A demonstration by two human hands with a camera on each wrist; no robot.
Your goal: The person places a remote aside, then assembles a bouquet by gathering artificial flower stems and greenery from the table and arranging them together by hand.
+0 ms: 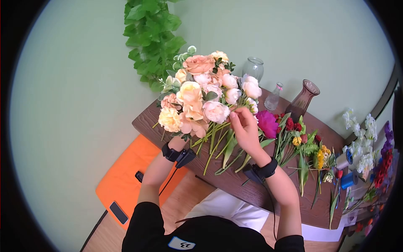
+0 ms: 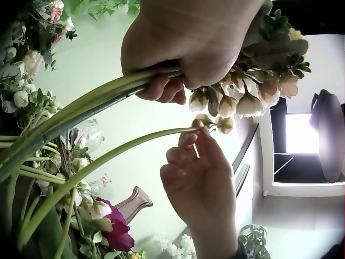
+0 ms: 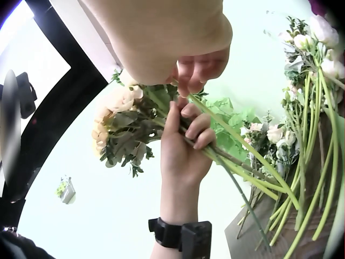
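Observation:
A bouquet (image 1: pixel 201 96) of peach, cream and pink blooms is held up over the wooden table (image 1: pixel 252 191). My left hand (image 2: pixel 167 89) grips its bundle of green stems (image 2: pixel 81 108) from below; in the head view the blooms hide that hand down to the wrist. My right hand (image 1: pixel 240 116) is at the bouquet's right side and pinches the top of a single green stem (image 2: pixel 124 148) between thumb and fingers, just under a small cluster of pale buds (image 2: pixel 237 102). From the right wrist, my left hand (image 3: pixel 186 137) shows wrapped around the stems.
Loose flowers lie on the table: a magenta bloom (image 1: pixel 267 122), red and yellow stems (image 1: pixel 310 147), white sprays (image 1: pixel 361 143). A clear glass vase (image 1: pixel 253 68), a small bottle (image 1: pixel 273 97) and a brown vase (image 1: pixel 303 98) stand at the back. Blue ribbon spools (image 1: pixel 348 179), an orange cushion (image 1: pixel 126 176), hanging ivy (image 1: pixel 151 38).

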